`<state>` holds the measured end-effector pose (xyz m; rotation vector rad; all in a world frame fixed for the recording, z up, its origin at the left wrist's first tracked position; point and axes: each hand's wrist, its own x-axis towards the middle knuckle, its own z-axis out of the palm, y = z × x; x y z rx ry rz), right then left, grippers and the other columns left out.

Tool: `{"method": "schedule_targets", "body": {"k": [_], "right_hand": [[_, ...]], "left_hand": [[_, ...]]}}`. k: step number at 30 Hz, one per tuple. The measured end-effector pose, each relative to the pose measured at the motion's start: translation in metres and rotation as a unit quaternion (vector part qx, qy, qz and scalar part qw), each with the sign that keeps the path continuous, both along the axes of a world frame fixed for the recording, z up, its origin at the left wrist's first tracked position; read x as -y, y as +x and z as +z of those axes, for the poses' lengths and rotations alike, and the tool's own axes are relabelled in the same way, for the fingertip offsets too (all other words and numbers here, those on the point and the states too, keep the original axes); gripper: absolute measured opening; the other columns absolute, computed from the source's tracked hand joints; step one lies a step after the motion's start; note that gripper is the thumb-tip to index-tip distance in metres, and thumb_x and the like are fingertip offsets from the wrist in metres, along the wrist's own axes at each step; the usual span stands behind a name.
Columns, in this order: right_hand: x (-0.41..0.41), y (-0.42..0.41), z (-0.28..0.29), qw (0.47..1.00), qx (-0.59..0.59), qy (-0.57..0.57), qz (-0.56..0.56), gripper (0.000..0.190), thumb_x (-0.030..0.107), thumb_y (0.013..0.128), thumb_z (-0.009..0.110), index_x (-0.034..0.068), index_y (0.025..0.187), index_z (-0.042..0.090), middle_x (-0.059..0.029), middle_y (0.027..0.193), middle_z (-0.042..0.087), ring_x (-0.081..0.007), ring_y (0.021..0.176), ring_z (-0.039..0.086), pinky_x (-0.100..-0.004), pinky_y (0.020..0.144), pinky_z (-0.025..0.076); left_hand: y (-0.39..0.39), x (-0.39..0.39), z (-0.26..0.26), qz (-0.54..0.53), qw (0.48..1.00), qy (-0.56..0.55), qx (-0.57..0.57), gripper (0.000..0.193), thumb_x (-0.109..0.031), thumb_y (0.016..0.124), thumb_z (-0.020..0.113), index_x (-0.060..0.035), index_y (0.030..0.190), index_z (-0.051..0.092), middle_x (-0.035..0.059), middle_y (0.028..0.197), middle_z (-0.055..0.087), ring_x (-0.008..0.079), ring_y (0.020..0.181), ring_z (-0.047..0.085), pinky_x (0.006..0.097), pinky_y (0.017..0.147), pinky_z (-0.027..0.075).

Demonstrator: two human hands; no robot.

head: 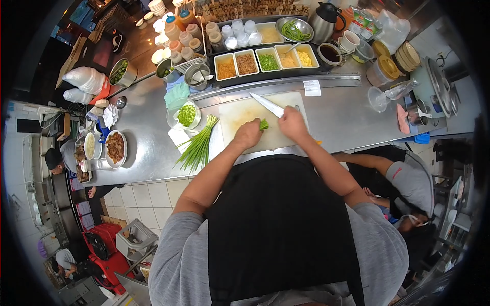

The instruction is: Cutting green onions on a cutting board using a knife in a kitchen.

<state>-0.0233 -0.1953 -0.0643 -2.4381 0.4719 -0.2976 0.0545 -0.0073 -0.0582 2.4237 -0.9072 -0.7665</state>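
Observation:
A white cutting board (pixel 245 101) lies on the steel counter before me. My left hand (pixel 249 134) is closed around a short bunch of green onions (pixel 264 124), whose cut ends stick out to the right. My right hand (pixel 292 123) grips the handle of a kitchen knife (pixel 267 104); its blade points up and left above the board, apart from the bunch. Left of the board lies a bundle of long green onions (pixel 197 147), beside a clear plastic container of chopped green onions (pixel 187 116).
Behind the board runs a steel rail (pixel 275 82) with a paper slip (pixel 312 88) and a row of topping containers (pixel 268 62). A bowl of cooked meat (pixel 115 149) stands at left. A co-worker (pixel 409 172) is close on my right, below the counter's edge.

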Motion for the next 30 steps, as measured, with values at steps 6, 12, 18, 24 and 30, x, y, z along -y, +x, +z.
{"method": "schedule_targets", "body": {"k": [6, 12, 18, 24, 30], "right_hand": [[0.067, 0.003, 0.012, 0.973, -0.093, 0.187, -0.098, 0.012, 0.009, 0.081, 0.065, -0.001, 0.081, 0.058, -0.0249, 0.076, 0.067, -0.0431, 0.074, 0.066, -0.0457, 0.069, 0.053], [0.095, 0.01, -0.033, 0.998, -0.029, 0.04, -0.033, 0.011, 0.007, 0.082, 0.066, 0.0, 0.081, 0.058, -0.0213, 0.083, 0.068, -0.0401, 0.079, 0.066, -0.0449, 0.073, 0.053], [0.108, 0.003, -0.057, 1.0, 0.022, -0.005, -0.003, 0.013, 0.003, 0.085, 0.065, 0.0, 0.098, 0.066, -0.0208, 0.092, 0.069, -0.0395, 0.087, 0.066, -0.0445, 0.08, 0.054], [0.082, 0.001, -0.046, 0.997, 0.056, -0.048, -0.032, 0.021, 0.006, 0.089, 0.066, 0.0, 0.109, 0.069, -0.0207, 0.111, 0.066, -0.0353, 0.09, 0.068, -0.0408, 0.08, 0.056], [-0.012, 0.031, -0.025, 0.972, 0.064, 0.03, 0.224, 0.045, 0.017, 0.087, 0.073, 0.006, 0.129, 0.064, -0.0203, 0.132, 0.061, -0.0401, 0.119, 0.059, -0.0412, 0.104, 0.047]], "left_hand": [[0.016, -0.024, -0.003, -0.031, 0.999, 0.002, 0.012, 0.034, -0.025, 0.094, 0.064, 0.0021, 0.111, 0.054, 0.0302, 0.097, 0.069, 0.0471, 0.095, 0.066, 0.0541, 0.085, 0.052], [0.025, -0.015, -0.044, -0.018, 0.983, 0.059, 0.171, 0.034, -0.028, 0.093, 0.063, -0.0009, 0.113, 0.057, 0.0231, 0.103, 0.069, 0.0406, 0.098, 0.068, 0.0501, 0.085, 0.053], [0.022, -0.003, -0.054, 0.013, 0.964, 0.025, 0.265, 0.029, -0.021, 0.088, 0.062, -0.0049, 0.112, 0.062, 0.0124, 0.109, 0.064, 0.0307, 0.106, 0.059, 0.0453, 0.091, 0.045], [0.021, -0.009, -0.071, 0.031, 0.959, -0.036, 0.28, 0.028, -0.023, 0.085, 0.064, -0.0061, 0.108, 0.062, 0.0114, 0.106, 0.06, 0.0306, 0.103, 0.055, 0.0455, 0.089, 0.042], [0.019, -0.011, -0.077, 0.03, 0.957, -0.079, 0.278, 0.032, -0.022, 0.081, 0.069, -0.0068, 0.108, 0.06, 0.0128, 0.105, 0.059, 0.0327, 0.102, 0.055, 0.0475, 0.086, 0.042]]}}
